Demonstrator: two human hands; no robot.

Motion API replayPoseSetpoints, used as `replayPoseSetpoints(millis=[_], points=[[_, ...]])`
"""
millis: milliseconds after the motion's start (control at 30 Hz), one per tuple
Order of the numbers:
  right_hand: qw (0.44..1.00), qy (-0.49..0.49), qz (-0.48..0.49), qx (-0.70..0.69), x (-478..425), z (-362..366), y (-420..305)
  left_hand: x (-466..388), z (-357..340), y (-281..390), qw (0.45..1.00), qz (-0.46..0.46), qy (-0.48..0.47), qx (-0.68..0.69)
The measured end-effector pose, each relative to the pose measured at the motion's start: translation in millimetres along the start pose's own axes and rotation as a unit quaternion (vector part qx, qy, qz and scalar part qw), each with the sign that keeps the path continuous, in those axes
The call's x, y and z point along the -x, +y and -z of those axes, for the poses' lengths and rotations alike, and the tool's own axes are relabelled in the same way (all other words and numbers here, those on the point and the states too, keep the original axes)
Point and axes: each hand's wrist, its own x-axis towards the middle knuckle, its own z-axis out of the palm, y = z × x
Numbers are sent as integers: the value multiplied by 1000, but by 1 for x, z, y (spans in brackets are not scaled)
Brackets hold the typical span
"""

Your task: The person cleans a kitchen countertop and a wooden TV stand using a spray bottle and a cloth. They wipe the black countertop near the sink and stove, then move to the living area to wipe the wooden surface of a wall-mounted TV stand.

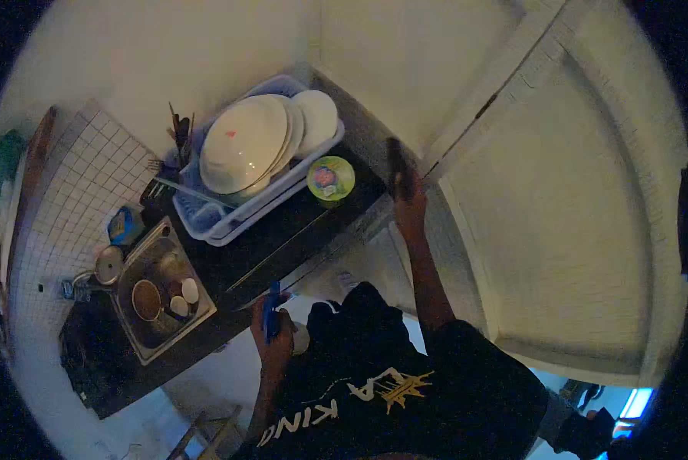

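My left hand [274,333] is closed around a small blue object [271,313], just off the front edge of the dark countertop [286,241]. What the blue object is, I cannot tell. My right hand [407,187] is raised at the counter's right end, close to the wall corner. Its fingers blur into a dark shape, so a held thing cannot be made out. The nearest item to it is a round tub with a yellow-green lid [331,179]. Behind that tub, a pale blue plastic dish rack [217,227] carries several white plates [243,144].
A steel sink [171,339] at the left contains a round brown-looking bowl [147,300] and two small white items [184,296]. Dark utensils [181,129] stand beside the rack. A blue package [124,225] lies behind the sink, near the tap [78,289]. A panelled door [551,218] rises at right.
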Motion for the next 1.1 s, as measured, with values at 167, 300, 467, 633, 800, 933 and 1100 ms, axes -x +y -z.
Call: replayPoseSetpoints(millis=[167,300,467,633,800,933,1100], points=[[921,-150,286,220,-28,-34,22,-22,-55,19,998,6,-47,-34],[933,-216,245,152,-76,-68,36,-29,-89,35,998,28,-49,-38],[942,-290,146,84,-156,-140,53,-33,-115,34,998,20,-49,-28],[909,-301,268,111,-135,-117,17,-24,-114,19,998,45,0,-43],[915,-315,231,100,-113,-74,37,-29,-107,24,997,55,48,-24],[921,-363,130,60,-161,-117,52,-32,-115,34,990,50,118,-51],[894,-435,56,96,-253,-194,62,-34,-110,27,991,30,128,7]])
